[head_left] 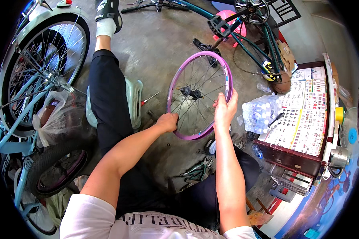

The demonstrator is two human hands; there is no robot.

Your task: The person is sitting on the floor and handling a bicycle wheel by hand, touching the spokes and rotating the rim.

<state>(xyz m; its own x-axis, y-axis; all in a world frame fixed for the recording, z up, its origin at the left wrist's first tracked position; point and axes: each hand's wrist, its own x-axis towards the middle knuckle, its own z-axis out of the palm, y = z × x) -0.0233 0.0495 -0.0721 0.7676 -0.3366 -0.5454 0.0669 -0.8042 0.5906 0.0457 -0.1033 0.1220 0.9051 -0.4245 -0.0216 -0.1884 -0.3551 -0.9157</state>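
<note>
A bare bicycle wheel (174,81) with a purple rim, dark spokes and a black hub (190,93) is held up over the floor, tilted, with no tyre on it. My left hand (168,122) grips the rim at its lower left, the fingers wrapped round it. On the rim's right side, my right hand (226,108) has hold with thumb and fingers. Part of each hand's fingers is hidden behind the rim. Beneath the wheel and nearer my legs, several pliers and hand tools (197,171) lie on the floor.
A screwdriver (147,99) lies beside a pale green plastic stool (135,104). At the left stands a light blue bicycle (20,95), with a loose tyred wheel (40,171) near it. A dark green frame (243,44), bottle pack (261,113) and cabinet (295,157) are at the right.
</note>
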